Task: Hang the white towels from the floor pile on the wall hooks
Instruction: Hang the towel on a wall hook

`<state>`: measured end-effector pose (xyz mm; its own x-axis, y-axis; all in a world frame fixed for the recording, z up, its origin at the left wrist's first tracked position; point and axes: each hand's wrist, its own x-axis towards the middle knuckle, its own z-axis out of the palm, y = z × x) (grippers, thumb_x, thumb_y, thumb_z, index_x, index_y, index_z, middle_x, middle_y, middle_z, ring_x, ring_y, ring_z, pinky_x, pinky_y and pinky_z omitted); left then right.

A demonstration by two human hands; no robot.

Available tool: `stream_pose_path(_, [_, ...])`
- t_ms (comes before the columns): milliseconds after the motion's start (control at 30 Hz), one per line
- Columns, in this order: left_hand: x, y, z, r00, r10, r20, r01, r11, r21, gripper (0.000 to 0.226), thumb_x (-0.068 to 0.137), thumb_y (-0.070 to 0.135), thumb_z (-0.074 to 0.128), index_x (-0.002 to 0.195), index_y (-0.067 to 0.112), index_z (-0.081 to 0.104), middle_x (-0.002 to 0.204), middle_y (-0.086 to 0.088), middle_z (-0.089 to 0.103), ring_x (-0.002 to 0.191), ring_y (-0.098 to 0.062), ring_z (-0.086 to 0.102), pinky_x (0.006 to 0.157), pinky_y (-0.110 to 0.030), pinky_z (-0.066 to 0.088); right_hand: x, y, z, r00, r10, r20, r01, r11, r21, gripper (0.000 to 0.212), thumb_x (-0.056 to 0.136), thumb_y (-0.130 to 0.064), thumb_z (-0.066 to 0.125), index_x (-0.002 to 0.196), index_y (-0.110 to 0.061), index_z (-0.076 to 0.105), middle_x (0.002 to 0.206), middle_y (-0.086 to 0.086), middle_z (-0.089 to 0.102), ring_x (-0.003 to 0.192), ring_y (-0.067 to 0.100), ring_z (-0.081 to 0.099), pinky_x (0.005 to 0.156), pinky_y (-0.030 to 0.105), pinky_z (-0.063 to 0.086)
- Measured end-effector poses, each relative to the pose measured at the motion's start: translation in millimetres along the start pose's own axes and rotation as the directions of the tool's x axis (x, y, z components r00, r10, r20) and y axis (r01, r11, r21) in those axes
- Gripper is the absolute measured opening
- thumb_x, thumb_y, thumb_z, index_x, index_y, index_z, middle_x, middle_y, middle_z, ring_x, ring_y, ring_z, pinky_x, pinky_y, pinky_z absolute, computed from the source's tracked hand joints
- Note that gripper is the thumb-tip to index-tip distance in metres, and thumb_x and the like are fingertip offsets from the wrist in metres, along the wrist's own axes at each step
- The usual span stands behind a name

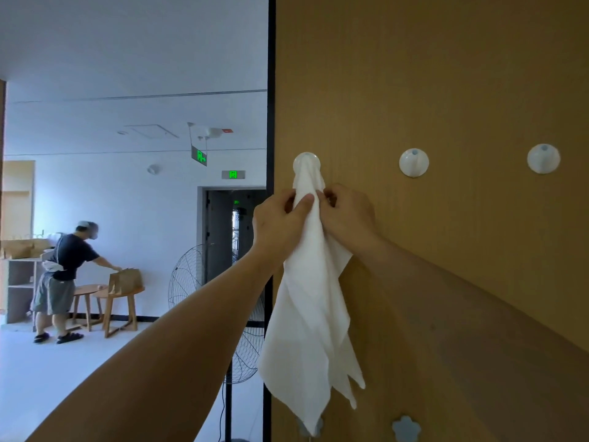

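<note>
A white towel (310,307) hangs from the leftmost round white hook (306,159) on the wooden wall panel (446,74), its top draped over the hook. My left hand (279,226) grips the towel just below the hook, thumb across the cloth. My right hand (345,215) pinches the same gathered part from the right side. Two more white hooks, the middle hook (413,162) and the right hook (543,158), are bare. The floor pile is out of view.
Two pale blue flower-shaped hooks (405,428) sit lower on the panel. A standing fan (194,282) is left of the panel's dark edge. Farther back a person (63,275) bends over a paper bag (125,280) on a wooden stool.
</note>
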<state>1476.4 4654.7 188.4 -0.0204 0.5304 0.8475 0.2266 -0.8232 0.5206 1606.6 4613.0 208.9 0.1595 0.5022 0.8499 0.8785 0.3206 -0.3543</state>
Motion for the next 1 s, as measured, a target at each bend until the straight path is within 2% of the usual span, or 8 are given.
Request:
stream_pose_path(133, [0.3,-6.6,-7.3,0.999,0.039,0.038,-0.044,0.988,0.15,0.031,0.092,0.03,0.06,0.12,0.018,0.065,0.108,0.003,0.068,0.095,-0.011,0.061,0.085,-0.026,0.047,-1.1,3.2,2.3,0.999,0.012,0.047,-0.012,1.0,-0.018,0.021,0.094,-0.036,0.058,0.097,-0.017,0.066,0.083,-0.006,0.063,0.077,0.015,0.062,0.074,0.038,0.055])
stream_pose_path(233, [-2.1,-9.6,-10.2,0.998,0.04,0.048,-0.049,0.979,0.199,0.033,0.095,0.029,0.058,0.125,0.016,0.062,0.112,0.0,0.068,0.095,-0.011,0.059,0.088,-0.026,0.046,-5.9,2.1,2.8,0.998,0.024,0.058,-0.023,1.0,-0.02,0.019,0.095,-0.03,0.06,0.104,-0.015,0.067,0.089,-0.002,0.066,0.083,0.017,0.063,0.079,0.038,0.055])
stream_pose_path(367, [-3.2,-0.2,-13.8,0.996,0.015,0.09,-0.038,0.967,0.254,0.034,0.097,0.033,0.055,0.126,0.016,0.061,0.114,-0.001,0.068,0.092,-0.009,0.054,0.084,-0.023,0.039,-8.4,-1.7,-3.0,0.994,0.04,0.098,-0.036,0.999,-0.039,0.019,0.096,-0.029,0.057,0.107,-0.017,0.066,0.094,-0.003,0.065,0.087,0.017,0.062,0.081,0.037,0.054])
stream_pose_path(600, [-14.9,8.2,-19.1,0.99,-0.103,0.098,0.083,0.978,0.193,0.045,0.099,0.046,0.049,0.134,0.019,0.055,0.121,0.003,0.063,0.1,-0.009,0.052,0.086,-0.025,0.039,-18.6,3.8,-16.2,0.997,0.022,0.079,-0.015,0.995,-0.094,0.027,0.095,-0.038,0.054,0.113,-0.019,0.063,0.095,-0.005,0.063,0.083,0.015,0.059,0.074,0.034,0.053])
stream_pose_path(833, [-22.1,10.7,-25.2,0.99,-0.125,0.069,0.1,0.952,0.289,0.045,0.1,0.052,0.04,0.131,0.024,0.057,0.12,0.007,0.064,0.099,-0.011,0.054,0.085,-0.027,0.038,-25.5,12.0,-26.2,0.996,0.031,0.089,-0.025,0.997,-0.07,0.047,0.094,-0.046,0.055,0.133,-0.02,0.053,0.124,0.001,0.058,0.105,0.02,0.058,0.085,0.035,0.05])
stream_pose_path(1000, [-26.6,14.9,-29.1,0.988,-0.146,0.052,0.118,0.925,0.361,0.049,0.097,0.058,0.039,0.128,0.025,0.057,0.117,0.005,0.065,0.104,-0.02,0.06,0.087,-0.032,0.045,-30.4,10.5,-32.2,0.993,0.047,0.109,-0.039,0.996,-0.076,0.055,0.093,-0.047,0.057,0.14,-0.021,0.047,0.135,0.005,0.054,0.12,0.026,0.053,0.097,0.041,0.047])
